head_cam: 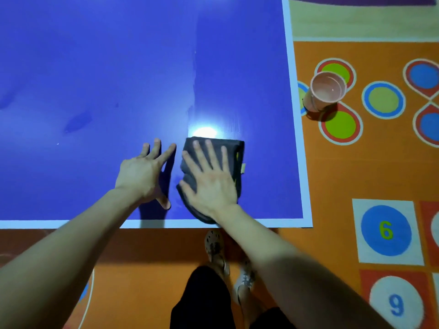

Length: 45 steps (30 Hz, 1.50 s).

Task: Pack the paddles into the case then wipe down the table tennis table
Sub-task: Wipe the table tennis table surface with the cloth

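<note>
The blue counter (95,67), bordered by a white edge line, fills the upper left, and darker damp smears mark its surface toward the left. Close to the near edge the left hand (142,173) lies palm down on the blue surface, its fingers (155,148) spread and released, holding nothing. Just to its right a folded dark grey cloth (238,150) lies flat on the counter by the near right corner, its lower end reaching the white edge line. The right hand (211,184) presses flat on top of the cloth, fingers (209,150) straight and splayed rather than curled round it. A bright glare (204,132) sits on the surface just beyond the cloth. Farther right, off the counter, a pink bucket (326,91) stands on the orange floor (332,176), which is painted with coloured circles and numbers.
</note>
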Each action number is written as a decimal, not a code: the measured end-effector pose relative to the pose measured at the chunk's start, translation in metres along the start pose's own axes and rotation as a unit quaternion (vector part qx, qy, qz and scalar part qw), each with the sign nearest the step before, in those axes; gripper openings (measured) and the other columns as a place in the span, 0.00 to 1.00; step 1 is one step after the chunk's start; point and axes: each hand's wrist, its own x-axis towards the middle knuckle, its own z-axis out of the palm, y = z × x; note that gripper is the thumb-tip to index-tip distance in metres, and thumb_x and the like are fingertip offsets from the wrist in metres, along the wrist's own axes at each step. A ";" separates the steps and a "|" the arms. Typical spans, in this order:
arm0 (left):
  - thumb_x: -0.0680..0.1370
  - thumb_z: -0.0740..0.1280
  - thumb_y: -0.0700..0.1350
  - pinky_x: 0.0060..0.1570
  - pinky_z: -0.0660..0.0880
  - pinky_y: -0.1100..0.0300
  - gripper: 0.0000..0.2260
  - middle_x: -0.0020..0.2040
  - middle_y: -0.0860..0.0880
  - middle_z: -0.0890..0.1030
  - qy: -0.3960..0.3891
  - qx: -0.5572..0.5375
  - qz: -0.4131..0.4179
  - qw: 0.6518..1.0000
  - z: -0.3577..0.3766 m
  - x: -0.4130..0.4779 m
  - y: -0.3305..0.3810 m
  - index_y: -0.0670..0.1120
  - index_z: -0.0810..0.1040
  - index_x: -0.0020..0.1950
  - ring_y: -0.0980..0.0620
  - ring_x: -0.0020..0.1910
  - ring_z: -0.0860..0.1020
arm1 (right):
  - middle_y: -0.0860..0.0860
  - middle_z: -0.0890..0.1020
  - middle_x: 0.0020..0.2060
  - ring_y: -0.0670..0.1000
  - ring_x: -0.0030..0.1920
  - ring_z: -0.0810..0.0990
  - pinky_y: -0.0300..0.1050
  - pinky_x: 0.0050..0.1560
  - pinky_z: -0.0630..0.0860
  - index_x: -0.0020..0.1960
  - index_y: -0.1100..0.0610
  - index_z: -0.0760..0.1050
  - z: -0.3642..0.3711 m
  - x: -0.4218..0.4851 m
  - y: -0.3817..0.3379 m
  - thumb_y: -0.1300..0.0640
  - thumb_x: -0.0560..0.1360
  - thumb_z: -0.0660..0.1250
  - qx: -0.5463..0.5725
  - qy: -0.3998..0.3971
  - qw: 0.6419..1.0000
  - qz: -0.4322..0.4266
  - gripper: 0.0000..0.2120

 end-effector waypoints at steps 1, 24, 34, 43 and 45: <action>0.45 0.80 0.77 0.46 0.77 0.53 0.80 0.88 0.51 0.46 -0.001 -0.010 0.004 1.000 0.000 -0.001 -0.001 0.63 0.36 0.85 0.47 0.87 0.54 | 0.54 0.48 0.89 0.60 0.88 0.41 0.70 0.85 0.44 0.89 0.48 0.54 0.001 0.006 -0.012 0.33 0.85 0.55 0.002 -0.009 1.000 -0.028 0.38; 0.86 0.62 0.49 0.68 0.70 0.38 0.21 0.73 0.37 0.70 0.264 -0.153 0.059 0.950 -0.068 0.216 -0.086 0.41 0.70 0.76 0.35 0.70 0.72 | 0.56 0.58 0.88 0.60 0.88 0.53 0.69 0.85 0.51 0.86 0.48 0.64 -0.039 0.126 0.134 0.32 0.83 0.62 -0.022 0.086 0.982 0.170 0.37; 0.87 0.52 0.47 0.80 0.55 0.39 0.19 0.80 0.42 0.64 0.291 -0.194 0.040 0.936 -0.076 0.270 -0.063 0.47 0.65 0.79 0.42 0.83 0.59 | 0.58 0.57 0.88 0.61 0.88 0.50 0.69 0.85 0.50 0.85 0.48 0.66 -0.026 0.166 0.020 0.37 0.83 0.63 0.033 0.028 0.998 0.051 0.33; 0.87 0.57 0.46 0.82 0.53 0.41 0.20 0.82 0.45 0.64 0.308 -0.208 0.023 0.928 -0.072 0.270 -0.060 0.49 0.67 0.80 0.45 0.85 0.58 | 0.59 0.60 0.86 0.62 0.86 0.58 0.66 0.85 0.55 0.83 0.51 0.65 -0.080 0.246 0.251 0.30 0.83 0.58 0.013 0.122 0.936 0.329 0.36; 0.86 0.57 0.45 0.82 0.53 0.41 0.20 0.82 0.45 0.65 0.311 -0.206 0.021 0.927 -0.073 0.271 -0.059 0.49 0.67 0.79 0.45 0.84 0.58 | 0.59 0.58 0.87 0.62 0.87 0.56 0.64 0.85 0.57 0.86 0.52 0.61 -0.072 0.253 0.228 0.33 0.84 0.57 0.022 0.132 0.935 0.329 0.36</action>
